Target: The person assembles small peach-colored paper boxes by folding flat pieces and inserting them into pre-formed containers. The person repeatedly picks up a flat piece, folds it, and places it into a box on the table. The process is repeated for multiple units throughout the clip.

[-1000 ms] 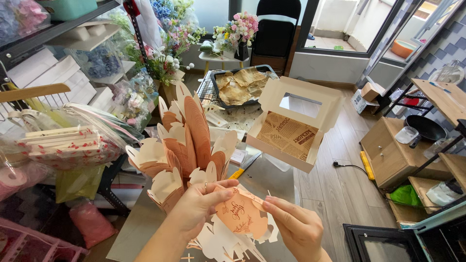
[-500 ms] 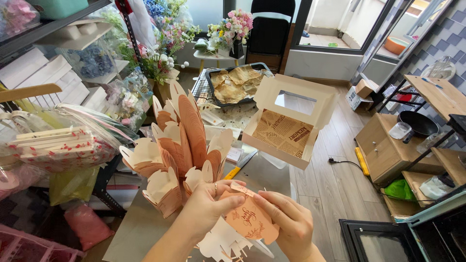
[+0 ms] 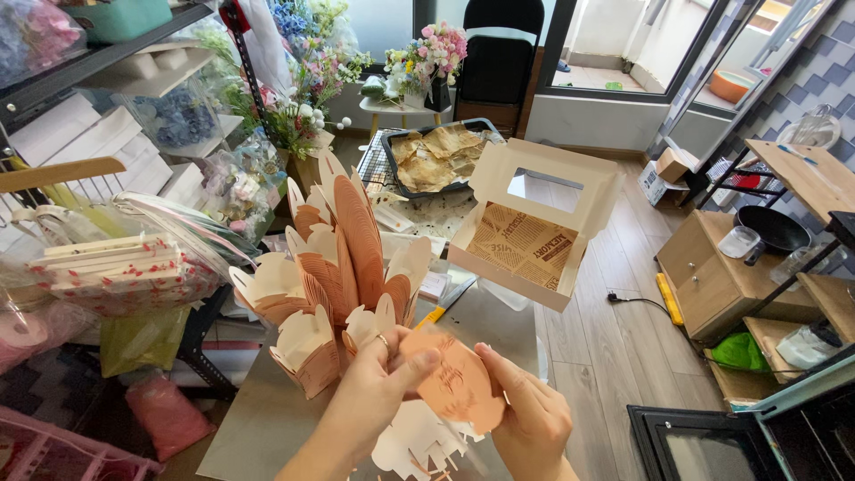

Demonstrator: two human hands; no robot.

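Head view, looking down: the person's left hand and right hand are both pinched onto 1 peach paper petal piece, held low in the middle of the frame just above the grey table. Left thumb and fingers are closed on its left edge (there's a ring on one finger), and the right thumb presses on its right side with the other fingers curled behind it. Under the hands there are some cream scalloped paper cutouts, touching or nearly touching the petal piece, hard to tell which.

Just behind the left hand stands a cluster of upright peach and cream paper petal cups, packed close together. To the right of those sits an open white window box with brown printed paper lining inside. Further back there's a dark tray of crumpled brown paper, and flower bouquets near the window.
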